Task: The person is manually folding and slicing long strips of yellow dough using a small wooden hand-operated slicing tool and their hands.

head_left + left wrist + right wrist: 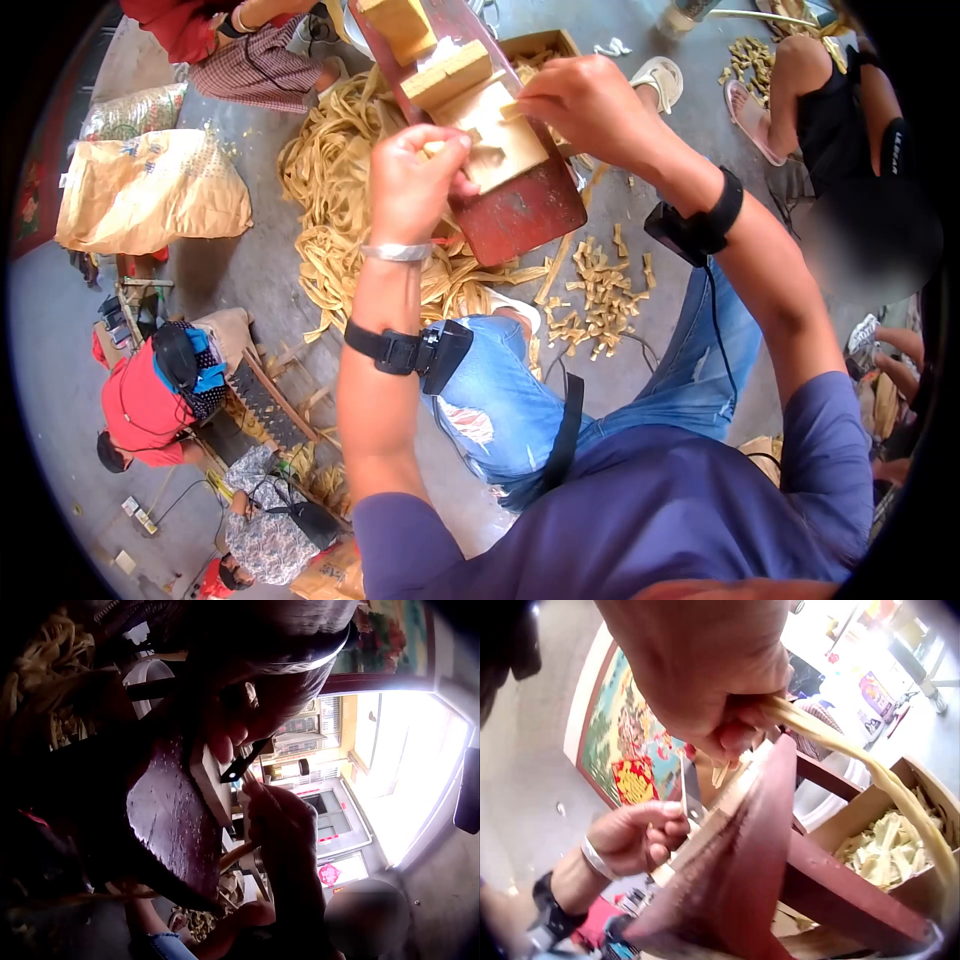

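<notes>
My left hand [412,175] is at the near left edge of a pale wooden board [515,135], fingers curled round the handle of a small knife. The knife's blade [238,765], dark with a hole near its end, lies close over the board. In the right wrist view the left hand [649,836] shows thumb uppermost. My right hand [590,105] grips a long tan strip [855,746] at the board's right side. From this fist the strip trails down past a cardboard box, its short end by the board. The board rests on a red bench [520,225].
A heap of tan strips [340,190] lies left of the bench, and several short knotted pieces [600,300] lie on the floor to the right. Wooden blocks [450,75] stand at the board's far end. The cardboard box [907,799] holds pale scraps. Other people sit around.
</notes>
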